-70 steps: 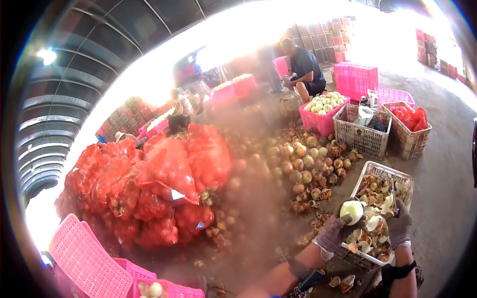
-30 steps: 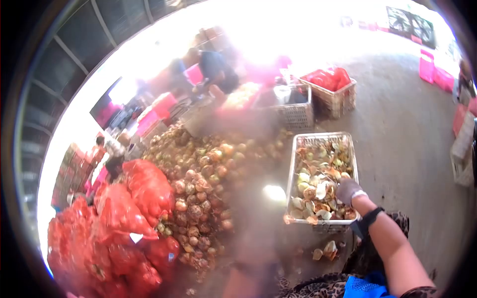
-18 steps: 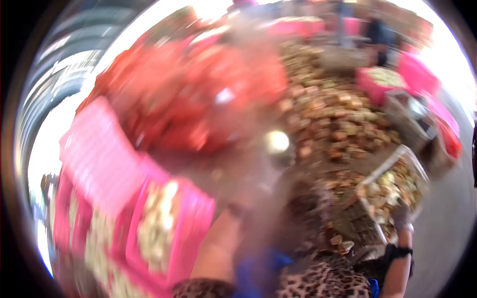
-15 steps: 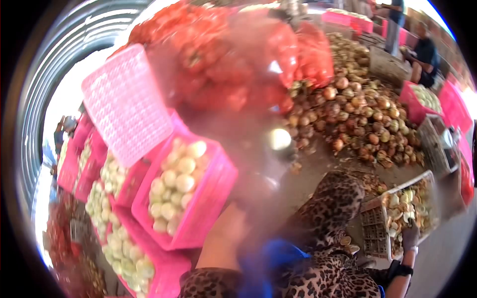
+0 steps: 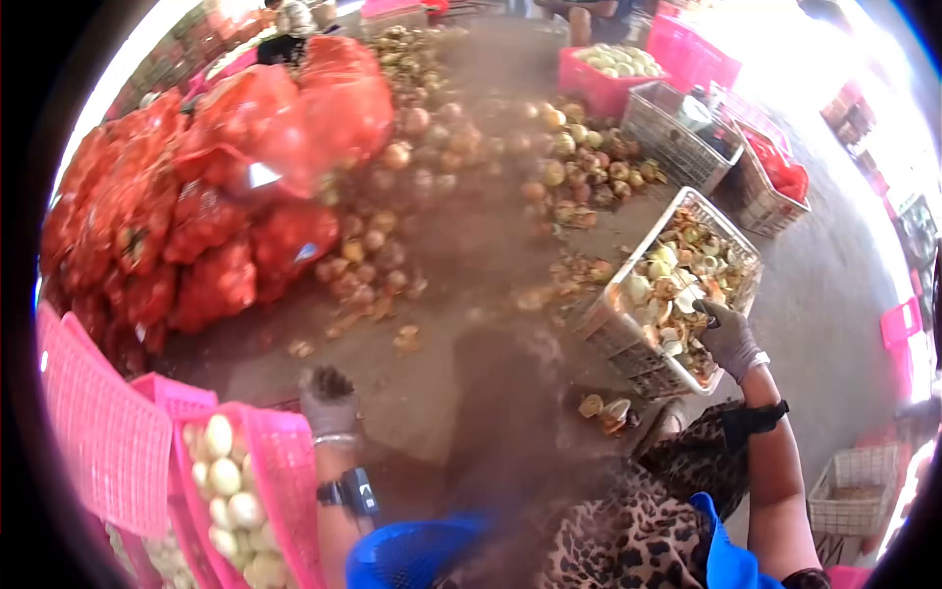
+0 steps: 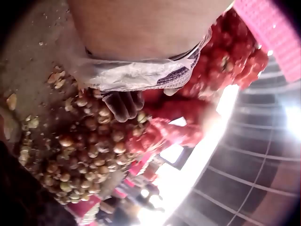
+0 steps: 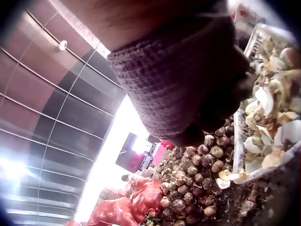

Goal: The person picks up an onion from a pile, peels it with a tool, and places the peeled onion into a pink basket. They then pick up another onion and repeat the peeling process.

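Note:
In the head view my gloved left hand [image 5: 329, 401] is beside the pink crate [image 5: 289, 481] that holds peeled onions [image 5: 224, 476], its fingers pointing forward over the floor. The left wrist view shows its dark fingers [image 6: 123, 104] loosely bent, with nothing between them. My gloved right hand [image 5: 728, 339] is low over the near right part of a white crate [image 5: 628, 339] full of onion peelings [image 5: 677, 270]. Its fingers look curled in the head view. In the right wrist view the hand [image 7: 207, 89] is dark, and I cannot tell whether it holds anything.
Red mesh sacks [image 5: 186, 221] are piled at the left. Unpeeled onions [image 5: 579, 162] lie heaped on the floor ahead. Behind the white crate stand a grey crate [image 5: 653, 123] and a pink crate [image 5: 589, 90] of peeled onions. Loose peels [image 5: 613, 412] lie near my foot.
At first my left hand held a peeled onion over the white crate. It has since moved left to the pink crate and holds no onion now. My right hand stays at the peelings.

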### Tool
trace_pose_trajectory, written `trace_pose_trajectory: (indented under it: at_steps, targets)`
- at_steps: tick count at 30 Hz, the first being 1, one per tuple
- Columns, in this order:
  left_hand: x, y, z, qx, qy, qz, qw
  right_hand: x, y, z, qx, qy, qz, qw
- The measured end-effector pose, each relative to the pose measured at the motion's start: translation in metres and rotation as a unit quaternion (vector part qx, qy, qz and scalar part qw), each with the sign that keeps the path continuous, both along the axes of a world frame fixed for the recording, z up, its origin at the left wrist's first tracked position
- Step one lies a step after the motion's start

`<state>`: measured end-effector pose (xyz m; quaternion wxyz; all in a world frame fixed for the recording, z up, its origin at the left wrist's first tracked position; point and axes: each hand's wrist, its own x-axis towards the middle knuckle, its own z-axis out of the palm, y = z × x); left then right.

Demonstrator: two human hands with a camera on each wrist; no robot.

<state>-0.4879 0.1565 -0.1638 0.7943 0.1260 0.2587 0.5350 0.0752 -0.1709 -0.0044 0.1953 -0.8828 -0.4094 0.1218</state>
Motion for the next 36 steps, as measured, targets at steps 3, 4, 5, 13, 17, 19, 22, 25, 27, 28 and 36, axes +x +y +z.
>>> trace_pose_trajectory:
  at_steps: [3, 4, 5, 13, 17, 19, 22, 25, 27, 28, 36]
  targets:
    - [0.132, 0.032, -0.02, -0.086, 0.143, -0.125, 0.978, 0.002, 0.01, 0.016, -0.001, 0.036, -0.058, 0.998]
    - [0.163, 0.052, -0.052, -0.101, 0.174, -0.203, 0.958, 0.013, 0.003, 0.002, 0.015, 0.021, -0.053, 0.998]
    - [0.19, 0.065, -0.079, -0.05, 0.291, -0.226, 0.928, 0.024, 0.002, -0.012, 0.037, 0.005, -0.041, 0.998]
    - [0.399, 0.228, -0.19, 0.186, 0.671, -0.22, 0.683, 0.082, 0.008, -0.037, -0.046, -0.01, -0.157, 0.986]
    - [0.429, 0.274, -0.292, 0.155, 0.667, -0.171, 0.708, 0.094, 0.027, -0.059, -0.02, -0.026, -0.142, 0.989]
    - [0.444, 0.236, -0.237, 0.1, 0.631, -0.138, 0.757, 0.098, 0.032, -0.059, -0.042, -0.035, -0.08, 0.995]
    - [0.426, 0.218, -0.257, 0.019, 0.475, -0.218, 0.853, 0.095, 0.058, -0.03, -0.041, 0.065, -0.092, 0.993]
    - [0.424, 0.211, -0.254, -0.083, 0.134, -0.459, 0.874, 0.087, 0.055, -0.034, 0.064, 0.129, -0.093, 0.985]
    - [0.447, 0.16, -0.123, 0.026, 0.199, -0.462, 0.864, 0.068, 0.066, -0.001, 0.049, 0.282, -0.161, 0.945]
    - [0.456, 0.136, -0.057, 0.104, 0.228, -0.464, 0.849, 0.063, 0.06, 0.001, 0.053, 0.304, -0.159, 0.938]
    - [0.503, -0.023, 0.168, 0.328, -0.015, -0.665, 0.67, -0.009, 0.039, 0.041, 0.3, 0.623, -0.155, 0.706]
